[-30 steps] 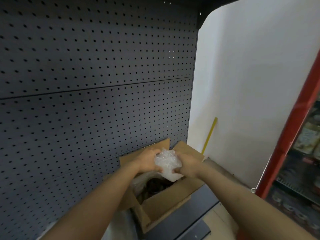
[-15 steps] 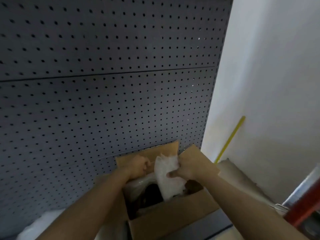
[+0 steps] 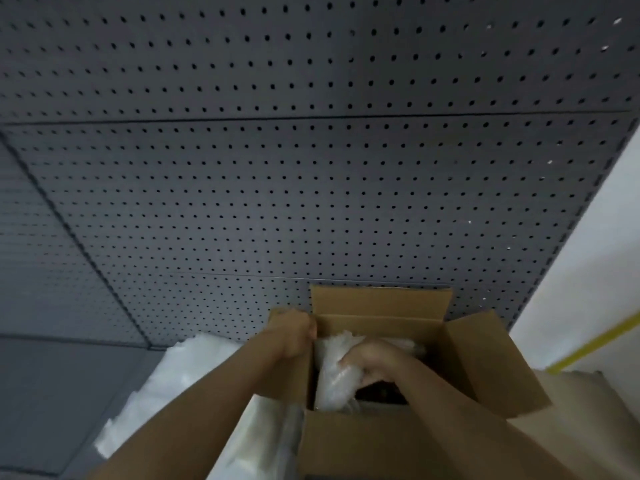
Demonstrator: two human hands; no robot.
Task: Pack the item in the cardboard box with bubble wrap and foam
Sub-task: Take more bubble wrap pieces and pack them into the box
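Observation:
An open cardboard box (image 3: 381, 303) stands against the grey pegboard, its flaps spread out. Inside it a wad of clear bubble wrap (image 3: 334, 379) stands along the left side, over something dark (image 3: 379, 393) at the bottom. My right hand (image 3: 372, 362) is down in the box, fingers closed on the bubble wrap. My left hand (image 3: 294, 332) is at the box's left wall, fingers curled at the top edge; whether it grips the flap or the wrap is unclear.
A pile of white foam or plastic sheeting (image 3: 194, 382) lies left of the box on the grey shelf (image 3: 52, 393). The pegboard (image 3: 311, 168) rises right behind. At right are a white wall, a yellow stick (image 3: 595, 344) and beige paper (image 3: 588, 403).
The view has swung left and down. The bubble wrap has gone from above the box down into it. My left hand has moved off the wrap to the box's left edge.

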